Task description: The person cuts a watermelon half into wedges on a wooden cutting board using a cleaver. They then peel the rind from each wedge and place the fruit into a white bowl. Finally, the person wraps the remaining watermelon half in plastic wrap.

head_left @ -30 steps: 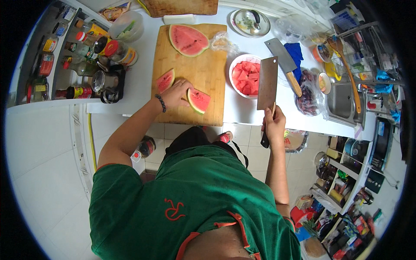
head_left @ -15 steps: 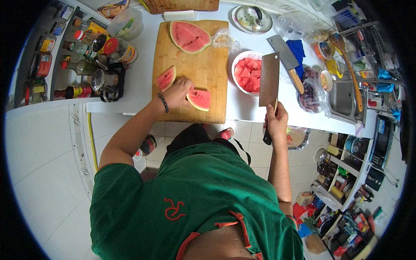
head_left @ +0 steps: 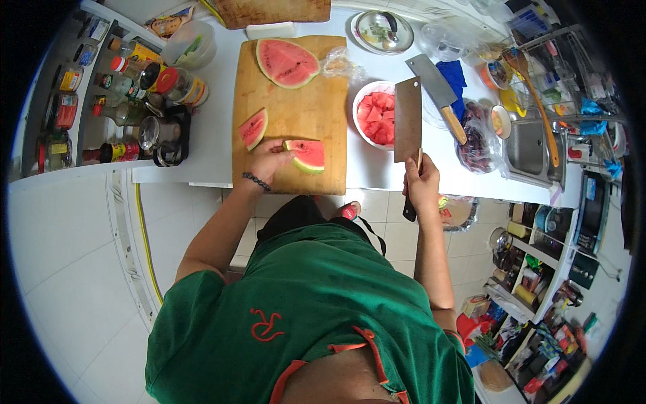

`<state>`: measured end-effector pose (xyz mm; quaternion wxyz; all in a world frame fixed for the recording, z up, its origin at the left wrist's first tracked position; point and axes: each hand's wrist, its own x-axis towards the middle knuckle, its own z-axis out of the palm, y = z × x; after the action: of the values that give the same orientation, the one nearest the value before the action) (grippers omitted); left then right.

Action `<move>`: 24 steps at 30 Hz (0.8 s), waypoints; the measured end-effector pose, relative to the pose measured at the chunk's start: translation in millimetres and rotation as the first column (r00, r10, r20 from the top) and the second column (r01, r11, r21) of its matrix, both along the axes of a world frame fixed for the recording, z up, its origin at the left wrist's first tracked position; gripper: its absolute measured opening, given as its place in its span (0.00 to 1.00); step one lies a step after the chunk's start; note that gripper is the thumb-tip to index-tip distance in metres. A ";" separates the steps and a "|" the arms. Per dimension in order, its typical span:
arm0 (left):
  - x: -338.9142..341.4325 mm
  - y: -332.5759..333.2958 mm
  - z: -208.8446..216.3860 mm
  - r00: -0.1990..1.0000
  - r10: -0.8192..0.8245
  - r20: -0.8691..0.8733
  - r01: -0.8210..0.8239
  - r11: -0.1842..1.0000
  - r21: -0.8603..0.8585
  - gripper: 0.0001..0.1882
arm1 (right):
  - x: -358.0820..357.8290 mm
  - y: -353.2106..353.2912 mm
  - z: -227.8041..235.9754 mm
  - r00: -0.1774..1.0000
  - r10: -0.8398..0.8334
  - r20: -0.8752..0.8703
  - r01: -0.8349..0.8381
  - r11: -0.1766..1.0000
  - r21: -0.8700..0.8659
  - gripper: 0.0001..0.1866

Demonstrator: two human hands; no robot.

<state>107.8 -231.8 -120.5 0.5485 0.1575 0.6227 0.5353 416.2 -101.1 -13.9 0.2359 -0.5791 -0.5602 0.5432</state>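
Observation:
My left hand (head_left: 269, 163), with a dark bead bracelet at the wrist, grips the left edge of a cut watermelon piece (head_left: 308, 155) on the wooden cutting board (head_left: 289, 108). The thumb lies against the red flesh, and green rind shows along the lower side. Just left of my fingers lies a watermelon wedge (head_left: 254, 129). A larger watermelon chunk (head_left: 287, 62) rests at the board's far end. In my right hand (head_left: 422, 185) is a cleaver (head_left: 408, 118), its broad blade pointing away from me over the right rim of a white bowl (head_left: 359, 128). Red watermelon cubes (head_left: 377, 118) fill the bowl.
A second cleaver (head_left: 434, 81) with a wooden handle lies right of the bowl, near a blue cloth (head_left: 453, 81) and a bag of dark fruit (head_left: 478, 141). A pot lid (head_left: 383, 32) sits at the back. Jars (head_left: 182, 87) crowd the left; a sink (head_left: 531, 148) is right.
My left hand has drawn back left and nearer to me, uncovering more of the piece's left edge. The piece is tilted, showing more rind. My right hand still holds the cleaver beside the bowl.

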 end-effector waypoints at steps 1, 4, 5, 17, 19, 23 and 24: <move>3.0 2.2 10.2 0.996 0.019 0.083 -0.016 0.999 -0.034 0.23 | 0.4 0.3 -0.6 1.000 -0.007 -0.003 0.007 1.000 -0.003 0.09; 13.0 21.8 47.6 1.000 -0.024 -0.018 0.025 0.996 0.081 0.19 | 1.4 2.1 -0.7 1.000 0.009 0.025 -0.010 1.000 0.018 0.08; 18.6 28.3 59.0 0.993 -0.044 -0.112 0.060 0.987 0.149 0.17 | 1.3 1.7 0.0 1.000 0.013 0.017 -0.013 1.000 0.019 0.08; 88.6 157.4 104.8 0.739 -0.093 -0.668 0.396 0.862 0.317 0.15 | -0.9 -10.8 28.0 0.997 0.048 0.059 -0.068 0.918 0.391 0.09; 96.4 161.3 104.1 0.790 -0.074 -0.608 0.363 0.856 0.368 0.16 | 1.7 -5.7 24.9 0.959 0.104 0.263 -0.200 0.906 0.373 0.11; 94.9 167.1 88.5 0.717 -0.117 -0.687 0.404 0.873 0.274 0.18 | 9.2 -5.0 -4.4 0.994 0.004 -0.113 -0.006 1.000 -0.012 0.11; 94.4 167.3 86.5 0.733 -0.119 -0.670 0.391 0.880 0.271 0.18 | 8.8 -7.2 0.7 0.974 -0.068 -0.217 0.037 0.989 -0.146 0.11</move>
<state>202.2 -64.5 -34.0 0.3317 0.5216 0.6213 0.4816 425.0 -108.3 -13.2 0.2697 -0.5448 -0.4750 0.6362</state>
